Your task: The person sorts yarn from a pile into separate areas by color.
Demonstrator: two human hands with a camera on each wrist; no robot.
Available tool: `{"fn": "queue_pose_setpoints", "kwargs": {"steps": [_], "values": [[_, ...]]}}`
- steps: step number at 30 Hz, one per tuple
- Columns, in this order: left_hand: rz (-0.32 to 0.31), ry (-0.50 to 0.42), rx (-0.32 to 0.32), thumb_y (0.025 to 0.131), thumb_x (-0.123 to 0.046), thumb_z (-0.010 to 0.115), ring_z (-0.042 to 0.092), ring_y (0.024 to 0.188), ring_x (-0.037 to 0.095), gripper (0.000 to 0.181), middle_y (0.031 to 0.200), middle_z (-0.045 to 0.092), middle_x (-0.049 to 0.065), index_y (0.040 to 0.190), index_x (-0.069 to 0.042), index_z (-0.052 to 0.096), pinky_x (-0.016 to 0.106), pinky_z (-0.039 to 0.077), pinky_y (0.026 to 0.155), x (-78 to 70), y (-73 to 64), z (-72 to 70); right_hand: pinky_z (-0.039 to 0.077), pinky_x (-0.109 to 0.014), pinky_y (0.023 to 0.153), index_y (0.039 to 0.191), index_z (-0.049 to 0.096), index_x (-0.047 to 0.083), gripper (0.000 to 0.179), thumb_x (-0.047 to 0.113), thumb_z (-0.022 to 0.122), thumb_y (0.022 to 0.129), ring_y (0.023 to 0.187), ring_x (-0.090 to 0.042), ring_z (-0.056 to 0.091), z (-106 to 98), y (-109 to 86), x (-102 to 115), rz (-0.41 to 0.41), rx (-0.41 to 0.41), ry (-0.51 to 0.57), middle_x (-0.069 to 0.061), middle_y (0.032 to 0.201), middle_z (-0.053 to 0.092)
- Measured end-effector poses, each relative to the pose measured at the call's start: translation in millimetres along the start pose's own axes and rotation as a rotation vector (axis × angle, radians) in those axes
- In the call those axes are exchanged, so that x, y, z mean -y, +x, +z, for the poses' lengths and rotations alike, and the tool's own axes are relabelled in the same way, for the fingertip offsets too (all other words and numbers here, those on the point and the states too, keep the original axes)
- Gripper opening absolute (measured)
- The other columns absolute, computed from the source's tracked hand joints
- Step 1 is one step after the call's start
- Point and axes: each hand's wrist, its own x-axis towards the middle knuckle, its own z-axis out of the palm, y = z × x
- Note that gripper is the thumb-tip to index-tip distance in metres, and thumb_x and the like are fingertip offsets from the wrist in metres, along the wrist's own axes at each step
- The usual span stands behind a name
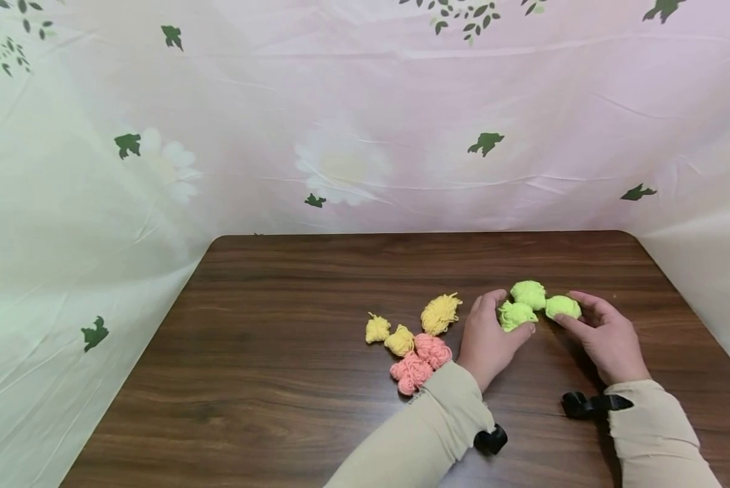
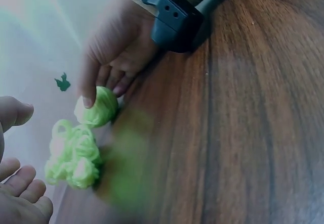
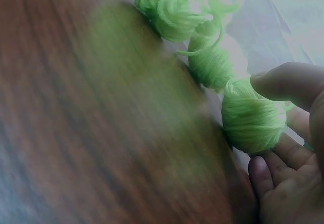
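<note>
Green yarn balls [image 1: 528, 293]: three, bunched at 2 o'clock from the pink yarn balls [image 1: 433, 350]. Your right hand [image 1: 611, 342] pinches the right green ball [image 1: 562, 306], at its 10 o'clock, between thumb and fingers. Your left hand [image 1: 487, 335] is spread about the left green ball [image 1: 514, 316]; the left wrist view shows a gap. Done, as judged: green gathered apart from other colours. Outstanding: right-hand release; anything further cannot be determined. Yellow yarn balls [image 1: 440, 313] lie from pink's 10 to 1 o'clock. Obstruction: your left sleeve [image 1: 438, 420], close at pink's 5 o'clock, could brush it.
</note>
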Motion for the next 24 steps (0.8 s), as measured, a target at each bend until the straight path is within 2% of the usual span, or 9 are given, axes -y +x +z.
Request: {"fn": "queue_pose_setpoints", "kwargs": {"steps": [4, 8, 12, 19, 24], "values": [[-0.003, -0.030, 0.017, 0.078, -0.034, 0.075, 0.051, 0.111, 0.007, 0.058, 0.122, 0.052, -0.009, 0.128, -0.019, 0.050, 0.022, 0.044, 0.086, -1.7, -1.6, -6.8, 0.041, -0.009, 0.064, 0.135, 0.047, 0.007, 0.063, 0.038, 0.068, 0.083, 0.090, 0.001, 0.046, 0, 0.0, 0, -0.001, 0.000, -0.010, -0.011, 0.119, 0.054], [0.014, -0.056, 0.031, 0.079, -0.033, 0.074, 0.050, 0.112, 0.007, 0.057, 0.122, 0.053, -0.007, 0.129, -0.018, 0.050, 0.021, 0.043, 0.087, -5.1, -2.8, -17.6, 0.042, -0.010, 0.064, 0.134, 0.048, 0.006, 0.063, 0.036, 0.069, 0.083, 0.088, 0.001, 0.047, 0, 0.3, 1, -0.010, -0.007, -0.002, -0.005, 0.114, 0.055], [0.017, -0.081, 0.065, 0.080, -0.034, 0.072, 0.050, 0.114, 0.009, 0.055, 0.122, 0.053, -0.008, 0.128, -0.018, 0.050, 0.020, 0.042, 0.088, -8.3, -2.5, -30.6, 0.042, -0.010, 0.064, 0.133, 0.049, 0.006, 0.062, 0.035, 0.069, 0.083, 0.088, 0.002, 0.048, 0, 0.6, 1, -0.013, -0.009, 0.021, 0.002, 0.110, 0.055], [0.037, -0.093, 0.128, 0.081, -0.031, 0.073, 0.048, 0.114, 0.005, 0.053, 0.122, 0.054, -0.010, 0.126, -0.017, 0.051, 0.019, 0.040, 0.092, -10.2, -0.3, -54.7, 0.042, -0.009, 0.065, 0.133, 0.049, 0.009, 0.061, 0.035, 0.070, 0.082, 0.090, 0.001, 0.048, -1, 0.4, 0, -0.005, -0.009, 0.043, 0.005, 0.110, 0.055], [0.041, -0.168, 0.154, 0.080, -0.026, 0.074, 0.047, 0.116, 0.004, 0.052, 0.123, 0.055, -0.009, 0.125, -0.016, 0.052, 0.020, 0.038, 0.097, -6.6, -0.8, -71.5, 0.041, -0.009, 0.066, 0.133, 0.050, 0.010, 0.060, 0.035, 0.070, 0.082, 0.092, 0.000, 0.048, -1, 0.2, 0, -0.005, -0.004, 0.053, 0.005, 0.111, 0.055]]}}
